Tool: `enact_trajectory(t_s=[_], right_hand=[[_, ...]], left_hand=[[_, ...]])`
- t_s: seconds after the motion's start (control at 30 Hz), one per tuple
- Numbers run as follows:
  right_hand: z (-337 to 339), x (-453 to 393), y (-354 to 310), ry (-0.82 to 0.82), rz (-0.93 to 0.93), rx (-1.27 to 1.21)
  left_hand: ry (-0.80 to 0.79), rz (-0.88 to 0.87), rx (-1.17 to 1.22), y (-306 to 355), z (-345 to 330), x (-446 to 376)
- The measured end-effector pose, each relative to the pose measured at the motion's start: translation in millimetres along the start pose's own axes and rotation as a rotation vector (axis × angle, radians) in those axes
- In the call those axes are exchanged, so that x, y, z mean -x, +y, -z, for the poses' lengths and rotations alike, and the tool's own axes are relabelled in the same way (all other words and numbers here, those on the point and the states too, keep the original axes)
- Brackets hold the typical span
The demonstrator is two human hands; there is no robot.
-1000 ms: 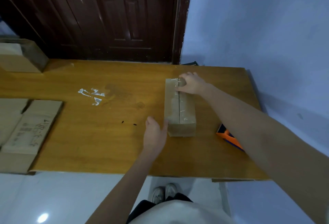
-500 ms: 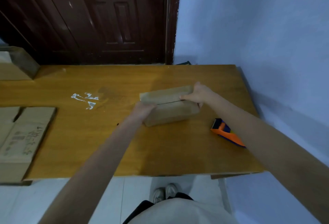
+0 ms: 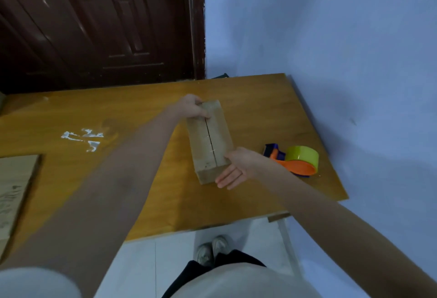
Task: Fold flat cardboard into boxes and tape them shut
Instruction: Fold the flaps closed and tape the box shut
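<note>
Steadying box: far end gripped by left hand, right hand flat, fingers straight, against near corner. 2 flaps best held flush before tape dispenser is fetched.

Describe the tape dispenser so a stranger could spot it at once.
Find the wooden table against the blue wall. Near its right edge, just right of the cardboard box, lies the tape dispenser. Nothing else there has its orange body and lime-green roll.

Dark door, blue wall
</note>
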State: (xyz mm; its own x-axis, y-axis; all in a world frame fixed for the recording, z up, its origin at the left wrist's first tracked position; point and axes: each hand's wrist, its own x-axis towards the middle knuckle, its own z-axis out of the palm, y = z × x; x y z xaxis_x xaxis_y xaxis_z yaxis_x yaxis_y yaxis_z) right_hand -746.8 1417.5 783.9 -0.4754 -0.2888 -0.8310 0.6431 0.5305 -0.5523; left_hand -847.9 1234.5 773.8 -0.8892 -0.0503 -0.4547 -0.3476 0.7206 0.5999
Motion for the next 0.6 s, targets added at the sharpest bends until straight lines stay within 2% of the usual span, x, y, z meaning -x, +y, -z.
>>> enact_trajectory(t_s=[0.1,0.27,0.4,0.47,0.53,0.6], right_hand=[[0,-5,9,0.027,-0.010,-0.029],[13,-8,9,0.061,-0.012,0.048],[27,-6,12,0.136,0.012,0.169],[36,-5,19,0.193,0.072,0.198],[46,-5,28,0.277,0.140,0.225],[59,-9,39,0.498,0.229,0.390]], left_hand=[[0.023,-0.069,-0.031,-2,-15,-6],[0.176,-0.224,-0.428,-9,-26,-1],[0.334,-0.283,-0.475,-5,-33,21],[0.365,-0.330,-0.603,-2,-41,41],[0.373,-0.498,-0.715,-5,-61,61],[0.393,-0.662,-0.714,-10,-83,75]])
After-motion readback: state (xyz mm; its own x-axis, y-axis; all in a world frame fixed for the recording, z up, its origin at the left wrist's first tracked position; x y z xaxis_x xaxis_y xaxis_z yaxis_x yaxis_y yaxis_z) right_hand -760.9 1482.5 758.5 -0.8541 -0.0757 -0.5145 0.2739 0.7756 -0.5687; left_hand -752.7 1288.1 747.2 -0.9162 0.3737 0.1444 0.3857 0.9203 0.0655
